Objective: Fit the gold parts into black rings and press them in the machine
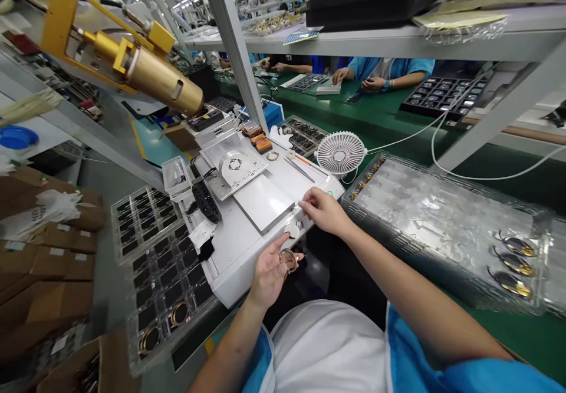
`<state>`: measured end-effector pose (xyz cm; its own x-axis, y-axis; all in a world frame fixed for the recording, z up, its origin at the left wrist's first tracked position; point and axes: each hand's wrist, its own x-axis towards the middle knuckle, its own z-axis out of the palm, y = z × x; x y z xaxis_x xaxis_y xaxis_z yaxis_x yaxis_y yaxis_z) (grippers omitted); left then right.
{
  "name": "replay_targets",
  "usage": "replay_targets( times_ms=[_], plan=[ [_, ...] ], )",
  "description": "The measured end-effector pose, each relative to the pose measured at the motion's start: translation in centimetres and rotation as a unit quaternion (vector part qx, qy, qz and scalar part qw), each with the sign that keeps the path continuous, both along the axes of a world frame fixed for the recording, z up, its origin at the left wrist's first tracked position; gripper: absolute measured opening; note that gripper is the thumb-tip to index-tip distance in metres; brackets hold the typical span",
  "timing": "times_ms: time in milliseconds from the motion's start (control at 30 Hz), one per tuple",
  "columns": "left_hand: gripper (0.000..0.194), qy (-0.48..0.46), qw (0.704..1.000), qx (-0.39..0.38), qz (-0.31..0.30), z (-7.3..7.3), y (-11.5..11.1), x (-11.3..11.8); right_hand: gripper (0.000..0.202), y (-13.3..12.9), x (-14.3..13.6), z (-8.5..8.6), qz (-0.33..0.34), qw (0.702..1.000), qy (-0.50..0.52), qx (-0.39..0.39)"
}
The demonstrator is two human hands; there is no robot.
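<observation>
My left hand (269, 272) is closed around a gold-coloured watch case (289, 260), a round ring held between thumb and fingers. Its index finger points up toward a pale round disc (292, 230) at the machine's front face; whether finger and disc touch, I cannot tell. My right hand (325, 210) is pinched, with its fingertips at the front edge of the white machine (234, 251). Anything between those fingertips is too small to make out. Behind both hands lies the machine's flat metal plate (265, 201), with a round fixture (234, 166) farther back.
Tweezers (299, 169) and a white fan (340, 152) are beyond my right hand. Stacked clear trays (424, 222) with watch parts stand at right; more trays (170, 281) lie at left. A gold cylinder (165, 81) hangs upper left. Co-workers' hands (342, 75) show across the bench.
</observation>
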<state>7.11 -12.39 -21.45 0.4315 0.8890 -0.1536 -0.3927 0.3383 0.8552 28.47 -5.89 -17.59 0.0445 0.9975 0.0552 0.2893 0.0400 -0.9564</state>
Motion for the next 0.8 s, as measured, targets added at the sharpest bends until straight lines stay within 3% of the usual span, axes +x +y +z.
replay_targets(
  times_ms=[133,233,333,467,567,700,800],
  plan=[
    [0.096,0.027,0.999,0.024,0.019,-0.1,-0.7,-1.0,0.014,3.8,-1.6,-0.2,-0.035,0.997,-0.017,-0.071],
    [0.098,0.036,0.997,0.056,0.024,-0.2,-1.3,-1.5,0.02,3.8,-1.5,-0.4,-0.082,0.993,-0.044,-0.071],
    [0.094,0.076,0.992,0.101,0.026,0.0,-1.6,-1.4,0.024,1.4,-1.2,-0.8,-0.1,0.994,-0.028,-0.034],
    [0.09,0.194,0.959,0.201,0.056,0.0,-2.1,0.2,0.03,-3.8,-1.8,-1.7,-0.005,0.996,0.093,-0.005],
    [0.091,0.249,0.928,0.275,0.03,-0.3,-2.3,1.6,0.045,-6.5,-2.7,-2.3,0.013,0.988,0.155,-0.017],
    [0.086,0.278,0.903,0.327,-0.024,-0.2,-2.3,2.5,0.044,-7.3,-2.3,-2.0,-0.032,0.976,0.214,-0.023],
    [0.085,0.226,0.919,0.319,-0.055,0.3,-2.2,2.3,0.038,-7.4,-1.2,-1.3,-0.023,0.97,0.237,-0.042]
  ],
)
